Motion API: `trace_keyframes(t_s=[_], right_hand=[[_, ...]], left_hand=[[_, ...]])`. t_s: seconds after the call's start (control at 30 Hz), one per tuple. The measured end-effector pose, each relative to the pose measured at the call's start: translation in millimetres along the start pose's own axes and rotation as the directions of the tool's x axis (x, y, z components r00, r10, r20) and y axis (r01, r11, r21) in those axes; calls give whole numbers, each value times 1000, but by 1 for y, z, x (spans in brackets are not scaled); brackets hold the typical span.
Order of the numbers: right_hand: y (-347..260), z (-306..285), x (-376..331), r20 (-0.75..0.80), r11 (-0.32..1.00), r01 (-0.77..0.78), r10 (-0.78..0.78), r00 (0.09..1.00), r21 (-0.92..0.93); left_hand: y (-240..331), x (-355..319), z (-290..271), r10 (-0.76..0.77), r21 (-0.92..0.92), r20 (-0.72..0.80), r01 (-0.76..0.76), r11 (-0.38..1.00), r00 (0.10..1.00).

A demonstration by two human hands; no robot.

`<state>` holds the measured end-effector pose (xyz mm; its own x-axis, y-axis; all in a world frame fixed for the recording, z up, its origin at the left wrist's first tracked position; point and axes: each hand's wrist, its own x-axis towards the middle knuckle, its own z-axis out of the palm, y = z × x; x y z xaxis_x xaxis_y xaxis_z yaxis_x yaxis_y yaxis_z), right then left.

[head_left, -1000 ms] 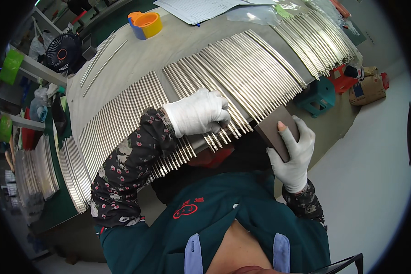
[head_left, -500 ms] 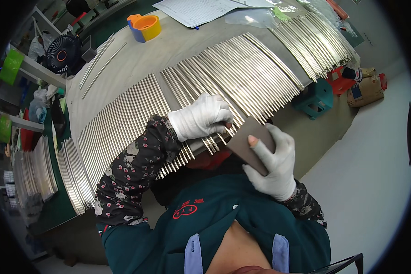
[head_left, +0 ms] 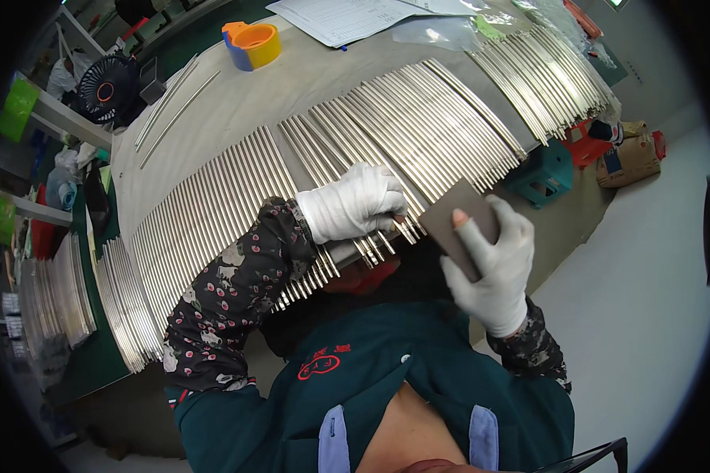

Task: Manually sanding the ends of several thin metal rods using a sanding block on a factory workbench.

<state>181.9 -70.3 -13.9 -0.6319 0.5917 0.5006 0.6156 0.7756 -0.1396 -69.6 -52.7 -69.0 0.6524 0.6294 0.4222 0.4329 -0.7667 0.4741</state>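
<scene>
I see my left hand [head_left: 355,203], in a white glove, closed down on the near ends of the metal rods [head_left: 347,158] lying in rows across the desk [head_left: 237,102]. My right hand [head_left: 493,264], gloved too, grips a dark flat pad [head_left: 459,225], probably an abrasive sheet, right at the rod ends beside the left hand's fingertips. A yellow tape roll [head_left: 254,43] and papers [head_left: 347,17] lie at the desk's far edge.
</scene>
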Motion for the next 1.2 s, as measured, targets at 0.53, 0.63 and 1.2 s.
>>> trace_keyframes(t_s=[0.53, 0.63, 1.2], right_hand=[[29, 8, 0, -123, 998, -59, 62, 991, 23], [27, 11, -10, -72, 995, -39, 45, 996, 90], [-11, 28, -17, 98, 872, 228, -297, 950, 434]], left_hand=[[6, -3, -8, -44, 9, 45, 44, 999, 998], [19, 1, -21, -74, 255, -70, 90, 963, 995], [21, -13, -12, -535, 580, 12, 431, 692, 845]])
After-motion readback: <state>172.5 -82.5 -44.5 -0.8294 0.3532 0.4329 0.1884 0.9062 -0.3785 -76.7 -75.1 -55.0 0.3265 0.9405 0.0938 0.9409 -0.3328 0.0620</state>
